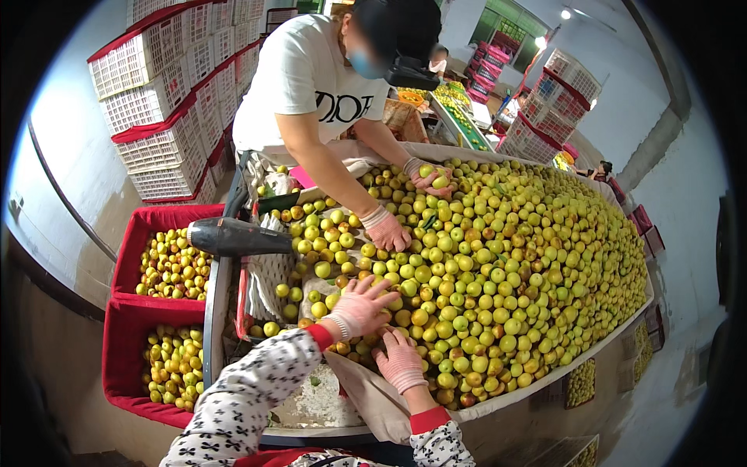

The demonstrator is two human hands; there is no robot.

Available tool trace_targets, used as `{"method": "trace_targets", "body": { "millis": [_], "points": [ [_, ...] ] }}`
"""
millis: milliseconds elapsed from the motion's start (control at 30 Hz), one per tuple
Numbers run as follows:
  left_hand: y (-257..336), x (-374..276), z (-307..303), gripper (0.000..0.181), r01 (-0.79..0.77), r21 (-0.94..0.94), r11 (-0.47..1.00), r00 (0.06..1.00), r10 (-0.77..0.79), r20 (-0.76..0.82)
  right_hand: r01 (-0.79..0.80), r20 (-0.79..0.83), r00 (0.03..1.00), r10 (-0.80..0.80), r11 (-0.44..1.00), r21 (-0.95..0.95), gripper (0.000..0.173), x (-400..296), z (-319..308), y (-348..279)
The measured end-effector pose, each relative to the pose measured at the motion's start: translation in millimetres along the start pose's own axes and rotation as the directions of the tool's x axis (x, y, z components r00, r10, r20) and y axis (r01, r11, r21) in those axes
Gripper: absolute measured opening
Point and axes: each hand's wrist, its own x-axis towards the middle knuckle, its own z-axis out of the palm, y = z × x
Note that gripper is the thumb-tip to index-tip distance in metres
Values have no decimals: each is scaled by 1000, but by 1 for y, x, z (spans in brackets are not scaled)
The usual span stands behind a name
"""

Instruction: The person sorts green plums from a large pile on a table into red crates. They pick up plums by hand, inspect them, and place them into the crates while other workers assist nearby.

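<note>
A large heap of yellow-green fruit, apparently jujubes (502, 280), some with brown patches, covers the cloth-lined sorting table (373, 403) before me. My left hand (359, 309), in a pale pink knit glove, lies palm down over the fruit at the heap's near left side, fingers spread. Just right of it and closer to me, my right hand (400, 359) wears a similar glove. Its fingers touch fruit by the cloth's folded edge, thumb apart, and I see nothing gripped. Fruit under both palms is hidden.
Across the table a masked person's gloved hand (432, 177) holds fruit; their other hand (386, 229) touches the heap. A dark blower-like tool (239, 237) juts over the left rim. Two red-lined crates (117, 350) hold fruit at left. Stacked white crates (157, 105) stand behind.
</note>
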Motion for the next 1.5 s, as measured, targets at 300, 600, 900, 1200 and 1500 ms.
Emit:
{"method": "trace_targets", "body": {
  "millis": [300,600,900,1200,1500],
  "points": [
    [5,18,18,57,104,56,993,950,-116,292,-23,-57,998,22,999,-22,45,-6,3,5],
    [-50,-44,-14,60,302,87,949,923,-314,223,50,-332,943,-20,995,81,27,0,-12,9],
    [-6,-65,-25,68,408,82,909,861,-413,296,-185,-128,980,151,932,-311,67,9,-29,26],
    [-12,-72,-12,69,468,9,884,873,-463,154,-91,3,995,102,891,-444,71,63,19,-18],
    [-18,-82,-13,56,399,-1,917,915,-398,65,107,375,924,-78,993,-59,38,107,-33,-39]
  ]
}}
